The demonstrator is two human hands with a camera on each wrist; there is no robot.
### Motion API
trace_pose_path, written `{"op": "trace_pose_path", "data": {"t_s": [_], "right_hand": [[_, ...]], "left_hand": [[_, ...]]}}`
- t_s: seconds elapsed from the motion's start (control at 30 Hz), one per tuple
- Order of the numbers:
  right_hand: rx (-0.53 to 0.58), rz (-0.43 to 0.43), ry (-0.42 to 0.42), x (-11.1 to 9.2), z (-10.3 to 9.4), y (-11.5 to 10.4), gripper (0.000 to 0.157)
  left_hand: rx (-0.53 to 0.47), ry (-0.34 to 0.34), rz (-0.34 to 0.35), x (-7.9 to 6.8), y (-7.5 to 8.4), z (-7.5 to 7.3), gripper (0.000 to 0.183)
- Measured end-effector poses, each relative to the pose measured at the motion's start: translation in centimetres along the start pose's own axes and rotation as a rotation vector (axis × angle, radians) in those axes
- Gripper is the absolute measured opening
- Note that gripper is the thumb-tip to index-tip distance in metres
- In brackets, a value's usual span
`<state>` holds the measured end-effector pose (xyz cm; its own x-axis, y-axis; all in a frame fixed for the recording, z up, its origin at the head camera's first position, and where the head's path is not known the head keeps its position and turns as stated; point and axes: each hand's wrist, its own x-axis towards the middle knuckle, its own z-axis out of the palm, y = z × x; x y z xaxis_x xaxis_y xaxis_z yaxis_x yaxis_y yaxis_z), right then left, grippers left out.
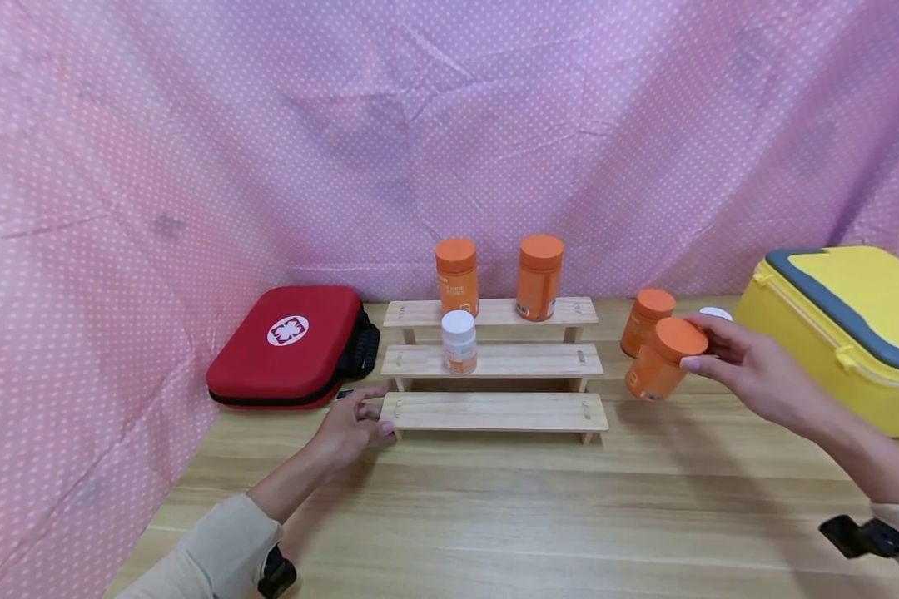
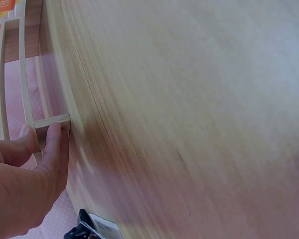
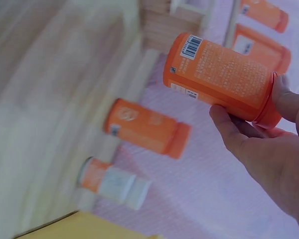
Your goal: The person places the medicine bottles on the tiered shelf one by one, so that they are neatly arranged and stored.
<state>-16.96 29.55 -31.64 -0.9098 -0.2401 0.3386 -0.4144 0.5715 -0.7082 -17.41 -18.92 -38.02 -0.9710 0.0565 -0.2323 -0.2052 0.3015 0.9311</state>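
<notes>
Tilted in the air on the right, an orange bottle is held near its cap by my right hand. The right wrist view shows thumb and fingers around the cap end of that bottle, its barcode label visible. My left hand grips the left end of a three-tier wooden rack at the lowest step. Up close, my left thumb and fingers pinch the step by its end support. Two orange bottles stand on the top step, and a small white-capped bottle on the middle one.
Behind the held bottle, another orange bottle stands on the table, with a white-capped bottle beside it. A yellow box with a grey-trimmed lid sits at the right. On the left lies a red first-aid case. Pink dotted cloth hangs behind.
</notes>
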Motion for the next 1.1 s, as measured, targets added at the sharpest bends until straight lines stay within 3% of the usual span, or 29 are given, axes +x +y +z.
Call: {"op": "trace_pose_path", "data": {"t_s": [0.3, 0.6, 0.77, 1.1], "right_hand": [[-0.013, -0.026, -0.027, 1.5, 0.9, -4.2, 0.056], [0.043, -0.075, -0.096, 3.8, 3.2, -7.4, 0.043], [0.008, -0.072, -0.114, 5.4, 4.3, -8.3, 0.044], [0.035, 0.031, -0.192, 7.4, 6.2, -8.5, 0.050]], "left_hand": [[-0.003, -0.015, 0.023, -0.3, 0.3, 0.0, 0.059], [0.013, 0.006, -0.003, -0.1, 0.2, 0.1, 0.057], [-0.001, 0.001, -0.001, -0.1, 0.2, 0.1, 0.057], [-0.005, -0.003, 0.000, -0.1, 0.1, 0.1, 0.057]]}}
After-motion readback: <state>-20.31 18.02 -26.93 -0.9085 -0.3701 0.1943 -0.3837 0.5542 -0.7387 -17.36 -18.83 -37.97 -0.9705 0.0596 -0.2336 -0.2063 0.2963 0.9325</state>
